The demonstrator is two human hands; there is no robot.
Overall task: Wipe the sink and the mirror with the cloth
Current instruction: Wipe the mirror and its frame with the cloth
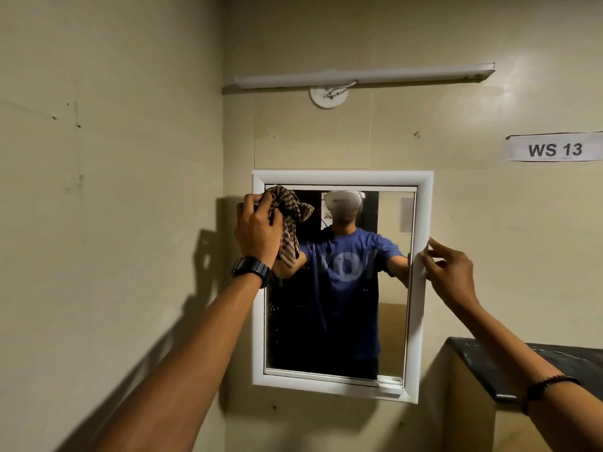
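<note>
A white-framed mirror (421, 288) hangs on the beige wall straight ahead. My left hand (257, 230), with a black watch on its wrist, is shut on a bunched brown checked cloth (288, 216) and presses it against the glass at the mirror's top left corner. Part of the cloth hangs down below the hand. My right hand (447, 272) rests with its fingers spread on the right edge of the frame at mid height. The sink is out of view.
A tube light (362, 76) is fixed to the wall above the mirror. A paper label reading WS 13 (554, 148) sticks to the wall at the upper right. A dark-topped ledge (574, 360) juts out at the lower right, under my right forearm.
</note>
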